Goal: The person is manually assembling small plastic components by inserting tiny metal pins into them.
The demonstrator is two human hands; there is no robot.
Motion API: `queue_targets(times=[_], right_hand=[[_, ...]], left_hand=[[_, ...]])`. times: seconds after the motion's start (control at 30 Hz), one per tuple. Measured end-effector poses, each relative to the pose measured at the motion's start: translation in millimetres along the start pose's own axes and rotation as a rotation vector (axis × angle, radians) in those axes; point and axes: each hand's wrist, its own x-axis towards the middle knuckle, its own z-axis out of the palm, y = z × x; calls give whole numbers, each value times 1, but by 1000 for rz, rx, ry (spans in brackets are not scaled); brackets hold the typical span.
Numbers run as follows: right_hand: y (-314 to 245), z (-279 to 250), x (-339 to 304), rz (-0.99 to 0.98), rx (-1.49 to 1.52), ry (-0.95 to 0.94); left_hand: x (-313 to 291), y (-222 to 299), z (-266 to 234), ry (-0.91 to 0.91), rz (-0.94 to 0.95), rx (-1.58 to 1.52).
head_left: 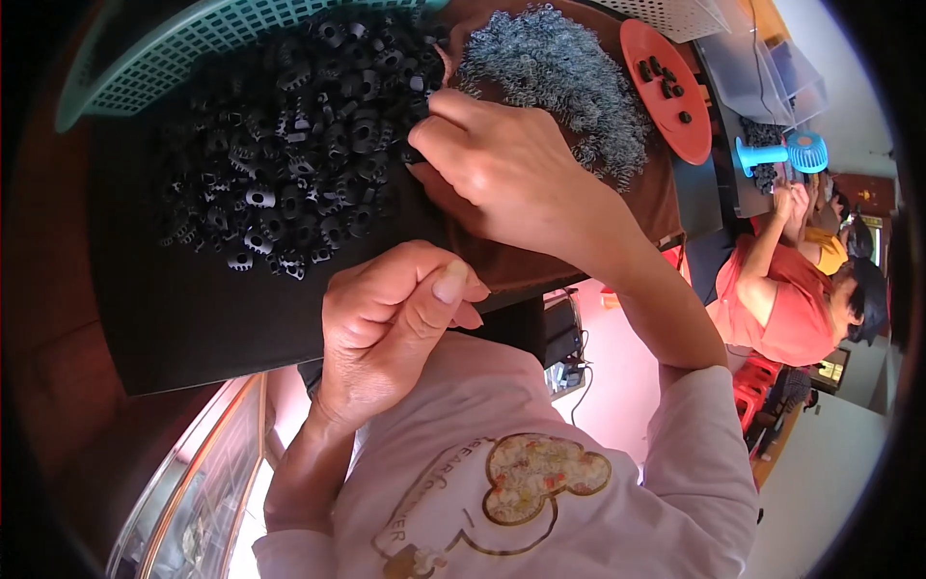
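Note:
A large heap of black plastic hair claw clip pieces (299,145) covers the left part of the dark table. My right hand (502,174) reaches over the heap's right edge, its fingers bent together against the black pieces. What those fingertips grip is hidden in the dark. My left hand (386,328) is closed in front of the table edge, thumb pressed along the curled fingers; anything inside it is hidden. Beyond my right hand lies a pile of small silvery wire springs (559,77) on a brown cloth (661,198).
A green perforated basket (193,58) stands behind the heap. At the far right is a red plate (666,125) with several small dark clips. Past it are a blue handheld fan (781,154), a clear plastic bin (748,82) and a person in a red shirt (786,309).

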Motion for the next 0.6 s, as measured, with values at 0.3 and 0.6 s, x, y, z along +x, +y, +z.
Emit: queue_targets(times=[0.3,0.6], right_hand=[[3,-9,-20,64,143,120],[-20,-40,-29,241,670,91]], left_hand=[[1,0,1,0,-3,3],[1,0,1,73,-13,-87]])
